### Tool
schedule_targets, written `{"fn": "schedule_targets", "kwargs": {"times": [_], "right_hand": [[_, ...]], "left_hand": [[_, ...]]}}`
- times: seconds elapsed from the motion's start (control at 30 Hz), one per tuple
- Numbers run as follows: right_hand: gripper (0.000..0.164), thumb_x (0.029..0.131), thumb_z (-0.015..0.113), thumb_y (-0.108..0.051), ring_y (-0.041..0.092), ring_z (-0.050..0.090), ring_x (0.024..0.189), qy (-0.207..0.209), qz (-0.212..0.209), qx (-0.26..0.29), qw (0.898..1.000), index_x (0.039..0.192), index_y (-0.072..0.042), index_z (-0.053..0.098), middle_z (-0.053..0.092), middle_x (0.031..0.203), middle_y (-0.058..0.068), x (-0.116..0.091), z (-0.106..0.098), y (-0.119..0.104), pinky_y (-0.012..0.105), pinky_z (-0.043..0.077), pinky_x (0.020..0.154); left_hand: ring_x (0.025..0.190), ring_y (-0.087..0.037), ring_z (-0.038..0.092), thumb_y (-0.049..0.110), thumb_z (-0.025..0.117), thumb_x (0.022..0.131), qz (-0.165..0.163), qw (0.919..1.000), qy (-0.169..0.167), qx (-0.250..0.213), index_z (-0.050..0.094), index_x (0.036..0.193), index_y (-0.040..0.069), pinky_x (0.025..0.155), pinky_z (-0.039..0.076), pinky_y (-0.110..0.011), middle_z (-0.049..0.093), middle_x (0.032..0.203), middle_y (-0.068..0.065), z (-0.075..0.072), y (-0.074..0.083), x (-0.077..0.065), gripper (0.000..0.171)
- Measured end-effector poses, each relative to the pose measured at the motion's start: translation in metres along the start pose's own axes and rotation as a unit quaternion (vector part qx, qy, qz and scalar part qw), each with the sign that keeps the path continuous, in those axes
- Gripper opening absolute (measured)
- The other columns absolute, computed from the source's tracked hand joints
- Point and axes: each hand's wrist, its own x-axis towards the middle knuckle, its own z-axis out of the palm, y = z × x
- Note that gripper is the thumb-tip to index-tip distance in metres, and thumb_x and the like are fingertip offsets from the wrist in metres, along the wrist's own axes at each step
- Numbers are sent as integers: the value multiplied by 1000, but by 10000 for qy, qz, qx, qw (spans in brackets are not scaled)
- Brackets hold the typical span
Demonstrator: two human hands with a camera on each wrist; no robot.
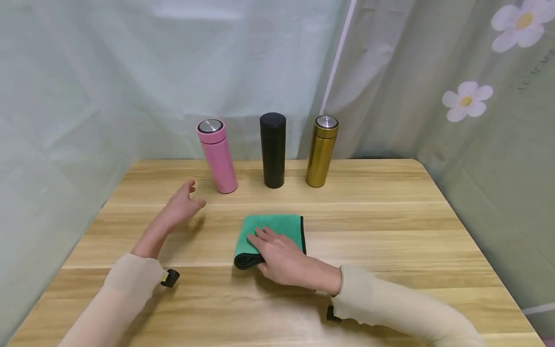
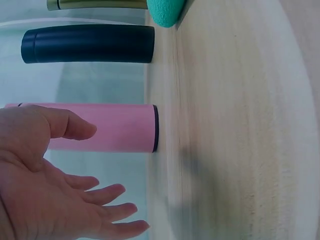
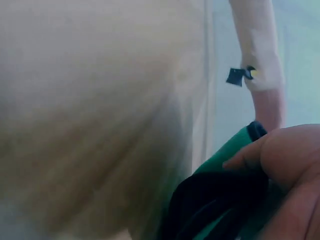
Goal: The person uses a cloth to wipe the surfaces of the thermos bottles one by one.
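Note:
A folded green cloth (image 1: 269, 222) with black edging is under my right hand (image 1: 282, 258), whose fingers spread over its top while the thumb sits at the near folded edge. Close up in the right wrist view, a digit (image 3: 245, 156) lies against the green fabric. To the left, my left hand (image 1: 182, 202) hovers above the table, empty, its fingers apart and thumb out. Closest to it stands a pink bottle (image 1: 220, 164) with a silver-topped lid. The left wrist view shows that palm (image 2: 47, 200) with the thumb overlapping the bottle.
A black bottle (image 1: 273, 154) and a gold bottle (image 1: 322, 154) stand upright beside the pink one, near the back edge of the wooden table (image 1: 381, 231). Behind hangs a pale curtain (image 1: 173, 72) with white flowers on its right side.

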Motion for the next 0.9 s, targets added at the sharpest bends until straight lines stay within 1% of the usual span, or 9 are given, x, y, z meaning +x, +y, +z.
{"fn": "schedule_targets", "kwargs": {"times": [0.13,0.23,0.33,0.43,0.5,0.6,0.67,0.77,0.9], "right_hand": [[61,101,67,-34,35,38,148,-36,-284,-852,9959,154,-11,48,42,159,15,-8,9,-5,48,44,111],[62,102,64,-40,35,35,149,-113,-599,-1336,9892,156,-15,46,39,162,14,-14,14,-8,48,44,110],[64,106,54,-46,35,24,154,-388,-680,-1414,9869,161,-17,37,29,167,14,-18,20,-12,51,37,116],[66,110,40,-51,34,12,157,-682,-578,-1370,9865,165,-18,26,17,170,14,-21,25,-17,54,27,121],[67,110,32,-54,33,7,157,-780,-520,-1387,9859,166,-18,22,11,171,14,-22,28,-21,55,23,122],[73,108,27,-59,34,3,157,-787,-566,-1374,9858,166,-16,18,7,172,16,-26,32,-23,55,20,123],[75,108,26,-61,35,1,157,-770,-633,-1083,9891,166,-15,18,5,172,17,-28,33,-22,57,17,123],[72,109,26,-59,34,2,157,-789,-774,-75,9938,164,-13,25,8,171,17,-30,27,-14,59,15,123],[63,112,31,-50,29,14,156,-583,-962,1373,9841,157,-8,42,24,168,15,-32,7,5,52,19,124]], "left_hand": [[145,-56,25,15,52,100,32,9999,-63,148,0,160,-9,114,29,-66,15,162,-38,4,3,-2,83],[145,-56,25,15,53,101,39,9997,-59,235,2,160,-9,115,29,-66,16,162,-38,5,4,-2,82],[146,-56,24,15,54,102,72,9996,-75,269,3,160,-8,115,28,-66,17,162,-38,5,5,-4,81],[146,-56,24,16,54,102,100,9993,-62,355,4,160,-9,115,27,-66,18,161,-39,5,6,-6,81],[145,-56,24,17,54,102,123,9989,-28,457,6,160,-10,115,27,-66,19,160,-39,5,6,-8,80],[144,-58,25,19,54,103,139,9981,-6,604,7,159,-12,114,28,-67,20,159,-41,4,4,-10,80],[144,-58,25,21,55,104,186,9972,17,727,7,158,-13,115,27,-68,20,157,-42,3,3,-10,80],[145,-59,22,23,55,105,248,9958,44,884,6,158,-14,115,24,-68,18,157,-44,3,1,-11,82],[146,-59,16,27,56,106,321,9927,186,1143,5,158,-14,117,19,-68,12,158,-44,4,-1,-13,84]]}}
